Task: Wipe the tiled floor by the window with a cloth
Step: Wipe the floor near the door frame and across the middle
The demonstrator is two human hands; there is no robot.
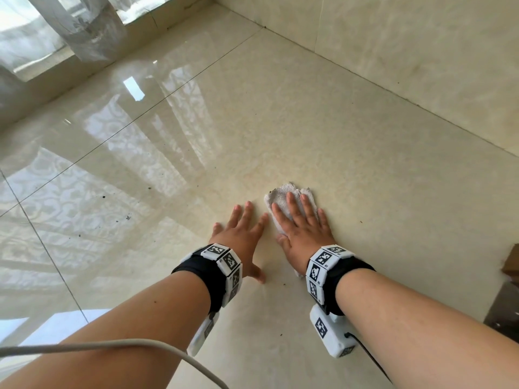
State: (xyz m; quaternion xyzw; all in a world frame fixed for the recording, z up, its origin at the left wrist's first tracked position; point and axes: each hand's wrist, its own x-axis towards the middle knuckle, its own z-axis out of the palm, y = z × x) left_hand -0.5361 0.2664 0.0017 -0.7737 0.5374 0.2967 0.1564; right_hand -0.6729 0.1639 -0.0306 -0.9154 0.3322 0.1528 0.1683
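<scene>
A small off-white cloth point(283, 195) lies flat on the glossy beige tiled floor point(351, 169). My right hand point(302, 231) presses down on it with straight, spread fingers, so only the cloth's far edge shows beyond my fingertips. Just left of it, my left hand point(243, 237) rests palm-down on the bare tile with its fingers spread, touching no cloth. Both wrists wear black bands with white marker blocks.
The window with a sheer curtain point(84, 26) runs along the far left. A tiled wall point(421, 51) rises at the right. Dark specks of dirt point(127, 218) dot the floor to the left. A brown and grey object point(508, 293) sits at the right edge. A white cable point(118, 345) crosses my left forearm.
</scene>
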